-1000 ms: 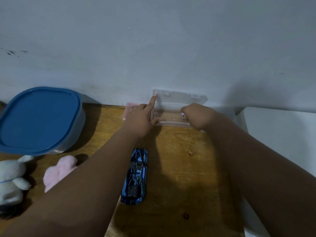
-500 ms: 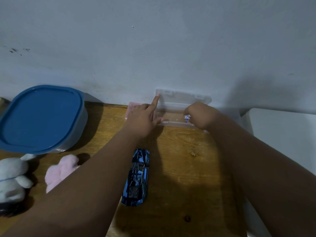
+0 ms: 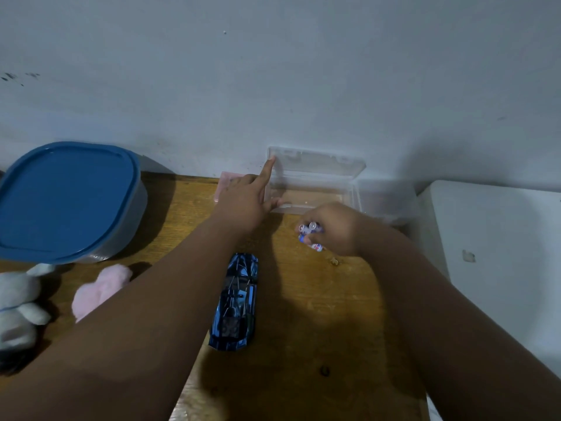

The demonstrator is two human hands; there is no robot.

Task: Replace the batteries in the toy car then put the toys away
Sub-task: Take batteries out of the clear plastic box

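Nearest us, the blue toy car (image 3: 235,302) lay lengthwise on the wooden table (image 3: 334,314) between our forearms, touched by neither hand, with a pink plush (image 3: 100,288) and a white plush (image 3: 18,302) well to its left. Just beyond the car, our right hand (image 3: 334,227) was curled around a small bunch of batteries (image 3: 309,233), just in front of the clear plastic box (image 3: 315,196). Farther back, our left hand (image 3: 246,202) gripped nothing, index finger straight against the corner of the box's raised lid and thumb on its front wall; a blue-lidded container (image 3: 66,199) stood far left by the wall.
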